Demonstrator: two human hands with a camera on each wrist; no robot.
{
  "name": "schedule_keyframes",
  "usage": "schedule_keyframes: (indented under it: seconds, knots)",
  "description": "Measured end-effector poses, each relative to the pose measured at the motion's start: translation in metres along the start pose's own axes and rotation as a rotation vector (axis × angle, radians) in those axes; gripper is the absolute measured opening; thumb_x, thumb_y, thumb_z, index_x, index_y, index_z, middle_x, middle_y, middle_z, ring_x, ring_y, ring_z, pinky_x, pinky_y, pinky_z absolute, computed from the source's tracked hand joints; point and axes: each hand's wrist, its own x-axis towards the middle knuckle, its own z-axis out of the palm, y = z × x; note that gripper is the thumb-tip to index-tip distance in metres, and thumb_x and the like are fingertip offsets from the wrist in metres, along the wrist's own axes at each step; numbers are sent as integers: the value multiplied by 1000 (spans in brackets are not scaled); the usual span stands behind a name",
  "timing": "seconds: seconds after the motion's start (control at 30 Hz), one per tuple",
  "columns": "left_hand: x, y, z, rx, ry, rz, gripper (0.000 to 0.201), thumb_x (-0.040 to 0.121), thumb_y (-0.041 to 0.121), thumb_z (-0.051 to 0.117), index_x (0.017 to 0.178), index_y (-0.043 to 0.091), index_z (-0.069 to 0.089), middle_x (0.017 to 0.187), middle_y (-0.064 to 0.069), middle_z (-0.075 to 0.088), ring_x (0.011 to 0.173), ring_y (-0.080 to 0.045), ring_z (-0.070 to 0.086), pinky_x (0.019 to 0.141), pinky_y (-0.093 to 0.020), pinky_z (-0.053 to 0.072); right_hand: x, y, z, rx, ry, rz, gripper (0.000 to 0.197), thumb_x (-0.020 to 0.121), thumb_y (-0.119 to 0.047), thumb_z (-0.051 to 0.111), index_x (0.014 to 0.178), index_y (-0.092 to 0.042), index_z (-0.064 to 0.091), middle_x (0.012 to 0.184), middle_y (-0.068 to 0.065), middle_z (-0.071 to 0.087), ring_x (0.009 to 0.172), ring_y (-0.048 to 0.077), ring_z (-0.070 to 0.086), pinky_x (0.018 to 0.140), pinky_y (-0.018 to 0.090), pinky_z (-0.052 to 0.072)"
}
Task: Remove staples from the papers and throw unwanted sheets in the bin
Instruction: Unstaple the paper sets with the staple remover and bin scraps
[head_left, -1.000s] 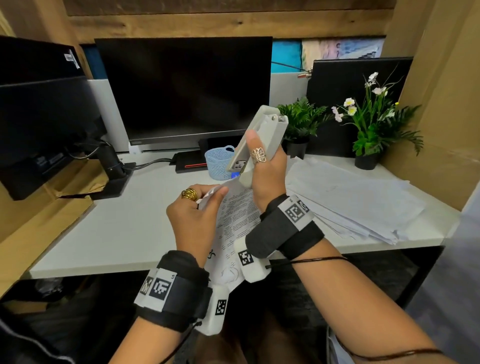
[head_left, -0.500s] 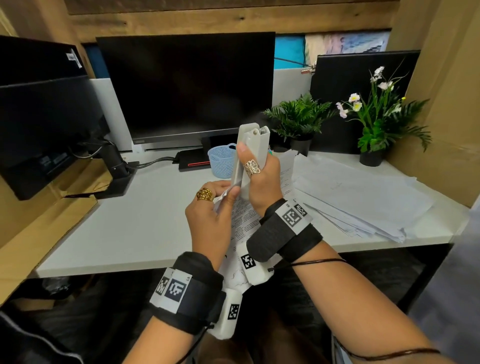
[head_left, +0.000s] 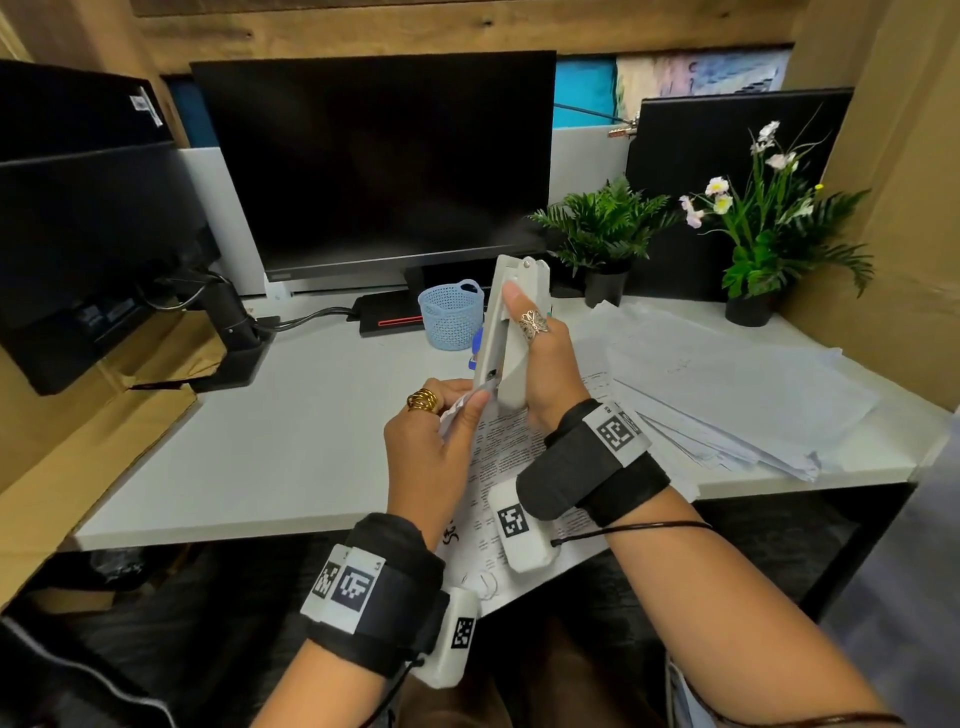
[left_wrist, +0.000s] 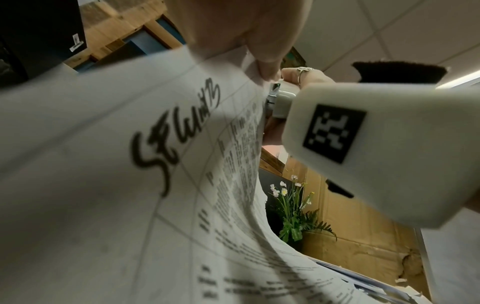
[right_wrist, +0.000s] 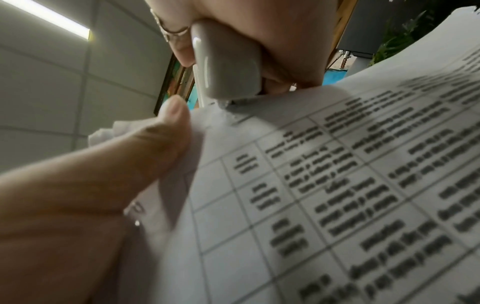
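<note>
Overhanging the desk (head_left: 249, 457) edge at 6 o'clock, papers (head_left: 498, 457) (corner pinched by left hand (head_left: 431, 457)); right hand (head_left: 545, 374) grips upright stapler (head_left: 511, 332).

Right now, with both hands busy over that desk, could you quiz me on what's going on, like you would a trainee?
1. True or false: the right hand grips the grey stapler with its end on the printed papers.
2. What does the left hand pinch? A) the blue basket B) a corner of the papers C) a plant pot
3. Where is the loose paper pile?

Key: 1 true; 2 B; 3 on the desk, right of the hands.
</note>
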Motion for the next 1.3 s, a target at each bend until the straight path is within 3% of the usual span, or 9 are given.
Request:
schedule_keyframes:
  seconds: [0.23,0.43,0.53,0.63,0.73,0.87,1.03,1.2,1.3]
  knots:
    - [-3,-6,-3,28,-83,23,31,85,36,56,88,7,67,81,17,62,81,7,59,71,-5,41,-2,4,-1,-39,6,-49,34,73,-50,57,90,-21,64,90,3,66,92,24,62,92,47,51]
    - [3,-19,-15,201,-64,-85,19,89,29,59,77,14,59,73,10,59,70,-1,56,62,-4,38,31,19,6,-162,-5,210,58,73,-51,68,115,-12,61,110,8,66,101,27,61,95,42,47]
    - [9,-30,-25,269,-96,-187,23,89,28,62,78,7,60,73,5,60,67,-6,55,60,-5,38,53,12,-1,-194,65,331,73,66,-36,71,125,-4,41,108,16,58,93,31,60,81,43,53]
    - [8,-31,-33,258,-179,-222,14,88,22,63,78,13,67,78,7,64,71,-1,58,62,-4,39,66,13,-20,-592,72,414,55,87,-22,57,135,-3,37,125,16,52,108,30,54,80,34,48]
    - [4,-30,-34,311,-262,-205,27,88,16,60,65,4,67,67,-1,64,62,-7,56,61,-15,41,67,21,-36,-1043,-25,376,45,89,-25,57,127,-1,52,131,16,53,120,30,51,90,31,43]
    - [0,-33,-31,279,-337,-256,33,84,31,55,62,6,58,69,-17,62,63,-15,50,64,-31,42,62,27,-43,-1409,-195,372,48,92,-29,58,134,-9,45,137,12,46,124,30,47,98,32,39]
    - [2,-40,-30,239,-350,-272,45,77,38,51,71,-5,64,76,-19,66,61,-22,55,61,-27,42,69,36,-50,-1547,-266,340,54,89,-34,61,135,-12,43,137,9,46,124,28,47,100,34,38]
    - [2,-37,-27,239,-363,-240,43,80,35,51,68,-6,62,74,-21,63,64,-29,56,67,-41,48,70,38,-55,-1531,-239,280,63,85,-50,60,131,-8,48,132,11,52,118,28,50,96,34,41]
    - [6,-38,-22,177,-313,-295,25,87,21,62,74,1,69,81,-12,69,75,-24,63,67,-22,45,44,30,-55,-1239,-277,91,51,83,-52,62,116,-13,61,112,3,61,104,17,55,90,30,45]
